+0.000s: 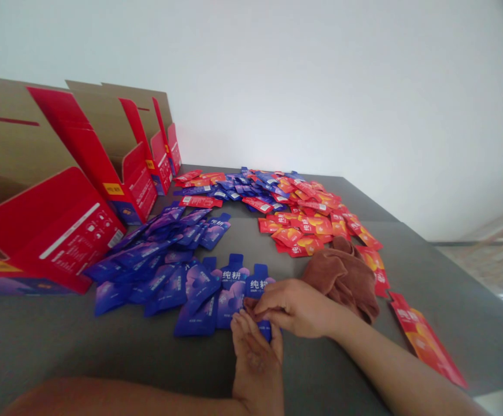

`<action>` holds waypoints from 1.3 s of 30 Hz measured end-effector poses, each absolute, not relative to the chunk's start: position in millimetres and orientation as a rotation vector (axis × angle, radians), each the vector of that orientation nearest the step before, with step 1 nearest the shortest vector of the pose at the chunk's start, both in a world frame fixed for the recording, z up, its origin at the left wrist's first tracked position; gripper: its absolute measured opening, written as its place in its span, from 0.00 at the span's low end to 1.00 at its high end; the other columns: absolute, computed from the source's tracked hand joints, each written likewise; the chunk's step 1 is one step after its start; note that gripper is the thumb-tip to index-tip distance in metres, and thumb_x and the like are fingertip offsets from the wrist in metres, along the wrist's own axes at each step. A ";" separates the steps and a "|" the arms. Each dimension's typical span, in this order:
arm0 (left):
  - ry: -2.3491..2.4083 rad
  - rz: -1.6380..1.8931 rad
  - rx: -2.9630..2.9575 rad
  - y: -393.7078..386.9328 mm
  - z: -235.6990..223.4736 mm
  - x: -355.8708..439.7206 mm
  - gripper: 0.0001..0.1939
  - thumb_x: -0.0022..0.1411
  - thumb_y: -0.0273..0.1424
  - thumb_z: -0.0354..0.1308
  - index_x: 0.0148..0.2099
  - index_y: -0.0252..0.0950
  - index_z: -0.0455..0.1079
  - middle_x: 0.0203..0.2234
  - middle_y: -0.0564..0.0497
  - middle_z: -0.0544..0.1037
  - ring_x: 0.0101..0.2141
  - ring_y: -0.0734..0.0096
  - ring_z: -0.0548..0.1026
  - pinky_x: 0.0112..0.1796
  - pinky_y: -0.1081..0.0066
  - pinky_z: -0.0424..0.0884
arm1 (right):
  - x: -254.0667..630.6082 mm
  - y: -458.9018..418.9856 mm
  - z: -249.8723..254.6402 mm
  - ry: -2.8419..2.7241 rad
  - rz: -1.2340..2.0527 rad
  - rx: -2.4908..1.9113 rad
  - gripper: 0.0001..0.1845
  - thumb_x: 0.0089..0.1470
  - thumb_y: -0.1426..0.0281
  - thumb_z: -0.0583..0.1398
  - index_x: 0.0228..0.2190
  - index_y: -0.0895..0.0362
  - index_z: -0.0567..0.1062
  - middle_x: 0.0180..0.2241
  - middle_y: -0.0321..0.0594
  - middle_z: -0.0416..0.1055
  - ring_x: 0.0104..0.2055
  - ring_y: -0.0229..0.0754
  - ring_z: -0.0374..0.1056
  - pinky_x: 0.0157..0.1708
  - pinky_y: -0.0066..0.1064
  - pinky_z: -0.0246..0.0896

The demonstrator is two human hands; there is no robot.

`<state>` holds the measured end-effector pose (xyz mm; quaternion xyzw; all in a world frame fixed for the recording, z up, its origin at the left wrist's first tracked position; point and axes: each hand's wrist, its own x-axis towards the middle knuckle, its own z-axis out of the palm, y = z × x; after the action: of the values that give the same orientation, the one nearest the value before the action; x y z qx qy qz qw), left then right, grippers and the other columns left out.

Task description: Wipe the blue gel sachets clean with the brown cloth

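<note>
Low in the middle of the head view, my left hand (255, 355) rests on the lower part of a blue pouch (259, 281), its fingers at one side and the thumb at the other. My right hand (297, 306) is pinched round a small brown cloth (250, 304) and presses it on that same pouch. Part of the pouch is hidden under both hands. Touching it on the left lies another blue pouch (233, 289), flat on the grey table (147, 352). A heap of blue pouches (160, 254) spreads further left.
A crumpled brown cloth (342, 274) lies beside my right forearm. Red pouches (312, 222) curve along the right, with a single red pouch (427, 341) nearest me. A mixed pile (251, 185) lies at the back. Several open red cartons (73, 231) stand at left.
</note>
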<state>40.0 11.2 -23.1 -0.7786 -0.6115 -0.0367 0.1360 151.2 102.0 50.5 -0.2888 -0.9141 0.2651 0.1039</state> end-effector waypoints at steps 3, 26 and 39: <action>-1.760 -0.106 -2.230 11.5 -19.6 37.3 0.19 0.54 0.24 0.50 0.48 0.37 0.69 0.43 0.35 0.75 0.47 0.54 0.70 0.49 0.45 0.61 | 156.5 109.7 45.4 -2.611 0.700 -1.022 0.11 0.55 0.75 0.54 0.37 0.55 0.74 0.37 0.37 0.73 0.39 0.36 0.66 0.39 0.26 0.56; -1.610 -0.009 -2.219 12.8 -6.9 29.5 0.19 0.56 0.27 0.50 0.51 0.40 0.66 0.42 0.36 0.76 0.44 0.57 0.72 0.46 0.51 0.67 | 166.3 123.7 35.6 -2.494 0.622 -1.180 0.11 0.55 0.74 0.54 0.39 0.55 0.74 0.37 0.37 0.73 0.40 0.38 0.67 0.39 0.27 0.57; -1.542 0.028 -2.155 15.3 -1.2 33.3 0.21 0.49 0.33 0.60 0.48 0.43 0.69 0.39 0.30 0.76 0.41 0.50 0.73 0.43 0.55 0.69 | 168.4 124.5 34.3 -2.484 0.594 -1.247 0.11 0.56 0.72 0.53 0.39 0.53 0.74 0.37 0.38 0.73 0.39 0.39 0.67 0.39 0.27 0.57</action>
<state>33.3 15.3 -1.2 -0.7887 -0.5645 0.0103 0.2432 168.4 124.5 34.3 -0.4338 -0.8642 0.2066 0.1493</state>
